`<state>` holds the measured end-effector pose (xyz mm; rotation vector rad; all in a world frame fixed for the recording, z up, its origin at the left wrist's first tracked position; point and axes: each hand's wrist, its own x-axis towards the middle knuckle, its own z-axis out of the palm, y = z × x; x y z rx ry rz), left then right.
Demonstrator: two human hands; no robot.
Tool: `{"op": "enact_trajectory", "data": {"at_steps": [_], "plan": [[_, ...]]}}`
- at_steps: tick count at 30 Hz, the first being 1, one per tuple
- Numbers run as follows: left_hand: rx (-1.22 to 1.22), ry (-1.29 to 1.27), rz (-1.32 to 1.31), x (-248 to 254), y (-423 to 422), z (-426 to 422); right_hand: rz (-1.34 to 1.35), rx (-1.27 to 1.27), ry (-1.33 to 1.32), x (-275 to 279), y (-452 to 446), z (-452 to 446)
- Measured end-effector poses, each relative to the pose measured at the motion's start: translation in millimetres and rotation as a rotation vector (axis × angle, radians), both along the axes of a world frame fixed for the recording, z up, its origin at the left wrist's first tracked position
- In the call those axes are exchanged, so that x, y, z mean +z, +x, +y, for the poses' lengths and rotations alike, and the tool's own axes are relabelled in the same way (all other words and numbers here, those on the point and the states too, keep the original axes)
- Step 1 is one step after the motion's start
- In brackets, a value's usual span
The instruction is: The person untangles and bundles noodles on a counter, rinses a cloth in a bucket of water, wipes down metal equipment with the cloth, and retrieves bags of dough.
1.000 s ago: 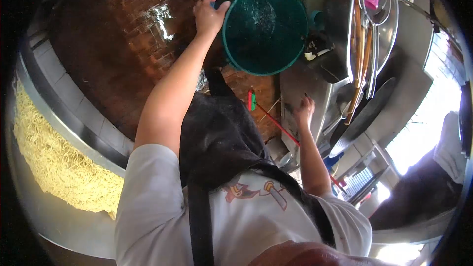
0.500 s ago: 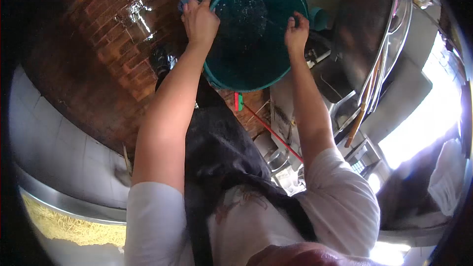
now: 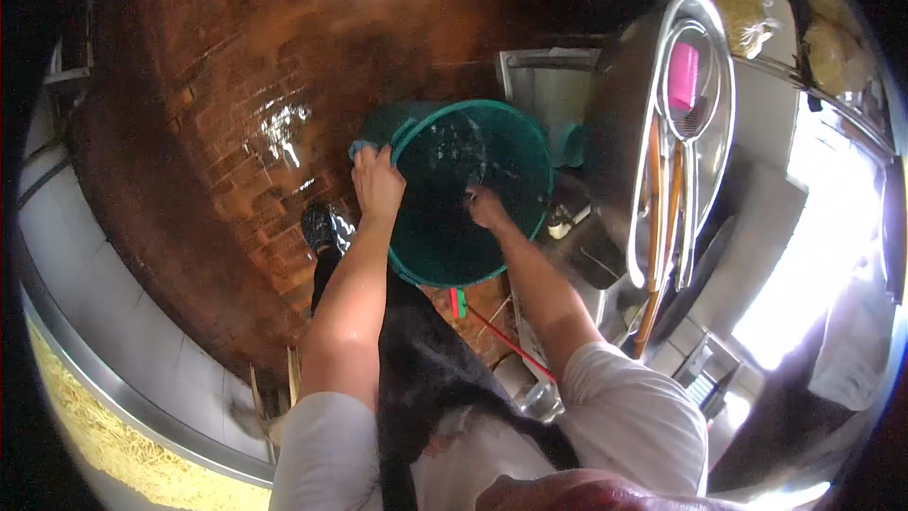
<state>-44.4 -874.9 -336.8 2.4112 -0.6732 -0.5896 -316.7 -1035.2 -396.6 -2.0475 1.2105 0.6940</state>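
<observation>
A large green plastic bucket is tipped with its mouth toward me, and whitish wet specks show inside. At the left of its rim, my left hand is closed on the edge. Something small and blue, perhaps a cloth, shows by its fingertips. My right hand reaches into the bucket's mouth with its fingers curled; whatever they hold, if anything, is hidden.
Wet brick floor spreads to the left. At the right, a metal basin carries strainers, long-handled tools and a pink object. A red pole lies below the bucket. Yellow noodle-like strands fill the lower-left corner.
My right hand has gone from the bucket's right rim into its mouth. The bucket and my left hand appear lower in view, and more of the basin's contents show.
</observation>
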Motion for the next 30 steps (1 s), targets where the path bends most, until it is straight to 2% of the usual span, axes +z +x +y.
{"op": "enact_trajectory", "data": {"at_steps": [1,3,6,9,12,15,16,18,19,20,21,23,24,25,27,29,30], "plan": [[-0.001,-0.001,0.016,3,1,0,-0.047,-0.022,0.016,3,4,6],[0.011,-0.015,-0.010,-3,-2,0,-0.099,0.077,-0.114,18,11,19],[-0.009,0.029,0.005,4,1,-3,-0.237,0.017,0.000,45,25,33],[-0.015,0.009,-0.050,0,-1,-1,-0.191,0.090,0.082,30,11,41],[-0.033,0.019,-0.055,-6,-3,-1,-0.294,0.303,0.021,72,46,56],[-0.050,0.023,-0.075,-5,-3,-1,-0.230,0.005,0.120,103,73,81],[-0.074,0.062,-0.059,4,1,-2,-0.308,-0.039,0.127,109,74,87],[-0.103,0.170,-0.036,31,11,8,-0.472,-0.118,0.172,124,82,113],[-0.088,0.184,-0.017,50,20,20,-0.439,-0.159,0.212,144,90,124],[-0.142,0.207,-0.155,71,32,34,-0.415,-0.187,0.261,167,98,129],[-0.020,0.100,-0.090,52,35,57,-0.420,-0.141,0.273,184,105,135],[-0.001,0.116,0.251,74,66,99,-0.422,-0.075,0.325,217,121,151],[0.035,0.159,0.389,112,81,113,-0.420,-0.057,0.352,237,136,157],[0.158,0.054,0.594,143,92,129,-0.534,0.053,0.272,259,156,164],[0.206,-0.290,0.980,181,109,166,-0.745,0.252,0.086,308,193,175],[0.298,-0.514,1.295,258,124,182,-0.857,0.286,0.213,337,228,184],[0.344,-0.605,1.315,280,126,189,-0.921,0.313,0.278,353,253,187]]}}
